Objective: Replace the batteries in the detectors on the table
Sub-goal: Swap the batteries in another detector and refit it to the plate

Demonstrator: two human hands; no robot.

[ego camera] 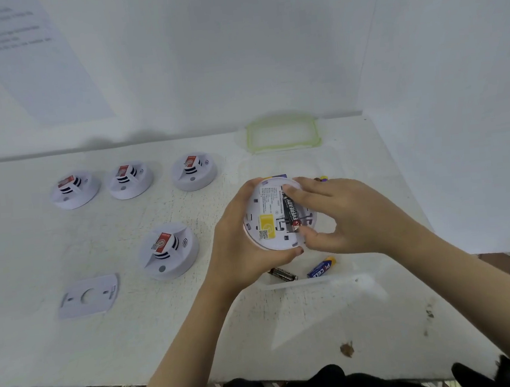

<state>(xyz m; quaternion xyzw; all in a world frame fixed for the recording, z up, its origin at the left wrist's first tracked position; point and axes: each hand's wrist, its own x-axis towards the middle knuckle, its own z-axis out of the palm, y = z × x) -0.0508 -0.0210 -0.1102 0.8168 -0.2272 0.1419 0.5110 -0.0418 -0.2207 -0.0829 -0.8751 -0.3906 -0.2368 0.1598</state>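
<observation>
My left hand [236, 241] holds a round white detector [268, 220] upside down above the table, its back with a yellow label facing me. A black Eveready battery [290, 211] lies in its battery bay. My right hand [342, 216] pinches that battery, index finger at its far end and thumb at its near end. Below the hands lie a black battery [282, 275] and a blue battery [320, 268] inside a clear tray [317, 280]. Another battery tip [323, 178] shows behind my right hand.
Three white detectors [74, 189] [129, 179] [194, 171] stand in a row at the back left, a fourth [168, 251] closer in. A flat white mounting plate [88, 296] lies front left. A green-rimmed clear lid [284, 135] sits against the wall.
</observation>
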